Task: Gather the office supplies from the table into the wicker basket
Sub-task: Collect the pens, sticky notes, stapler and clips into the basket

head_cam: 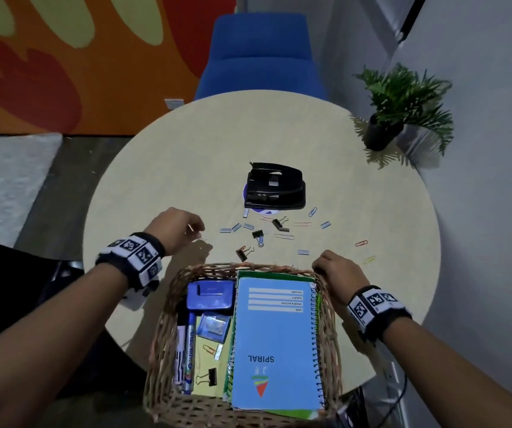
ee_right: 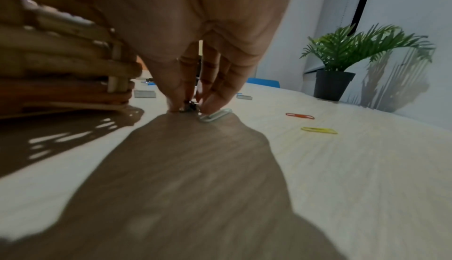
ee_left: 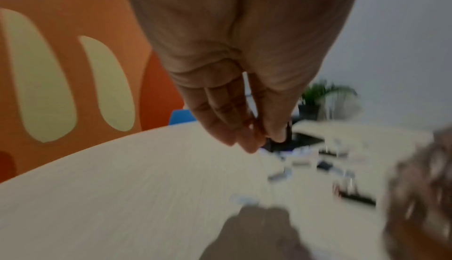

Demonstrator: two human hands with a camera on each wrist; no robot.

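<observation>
A: Why does the woven wicker basket [head_cam: 168, 307] sit at the table's [head_cam: 162, 156] near edge?

B: Probably for short carries. Notebooks and markers lie inside; the black hole punch [head_cam: 274, 186] and loose clips are beyond its far rim.

A: And the hands?

B: The left hand [head_cam: 175, 227] hovers, fingers [ee_left: 247, 136] pinched on something small, seemingly a clip. The right hand [head_cam: 339, 270], beside the basket's corner, has fingertips [ee_right: 176, 101] closing on a small dark piece; a pale paper clip [ee_right: 215, 115] touches them.

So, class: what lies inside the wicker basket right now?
Inside the wicker basket: blue spiral notebook, blue stapler, two markers, staple box, binder clip, paper clip. Whatever lies beneath the notebook is hidden.
</observation>
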